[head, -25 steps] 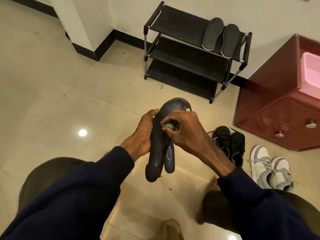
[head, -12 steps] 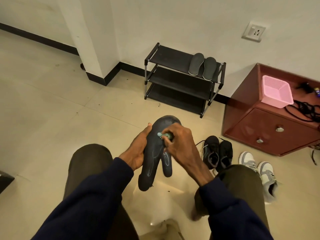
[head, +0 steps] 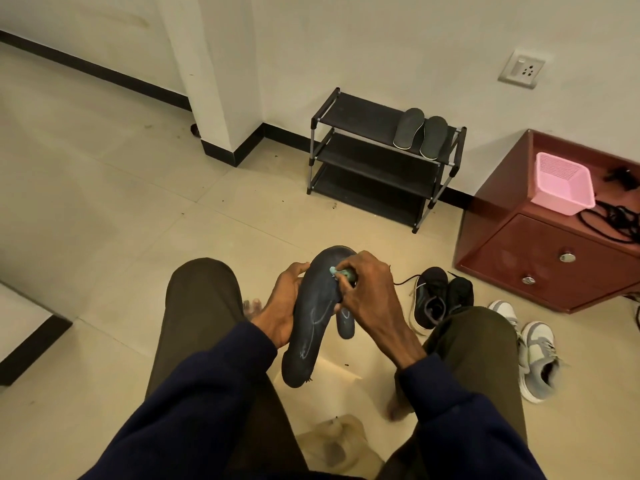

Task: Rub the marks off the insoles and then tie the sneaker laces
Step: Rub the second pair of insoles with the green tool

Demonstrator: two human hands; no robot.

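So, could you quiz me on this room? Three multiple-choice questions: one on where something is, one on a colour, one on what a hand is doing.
1. Where does the spare pair of insoles lie?
A) on the top shelf of the shoe rack
B) on the person's lap
C) on the bare floor

2. What colour is the basket on the cabinet?
A) blue
B) pink
C) green

3. What is the right hand doing?
A) hanging empty
B) tying a lace
C) pinching a small eraser against the insole in the left hand

Answers:
1 A: they lie side by side on the rack's top shelf.
2 B: its walls are plainly pink.
3 C: the fingers curl round the green eraser, which touches the dark insole.
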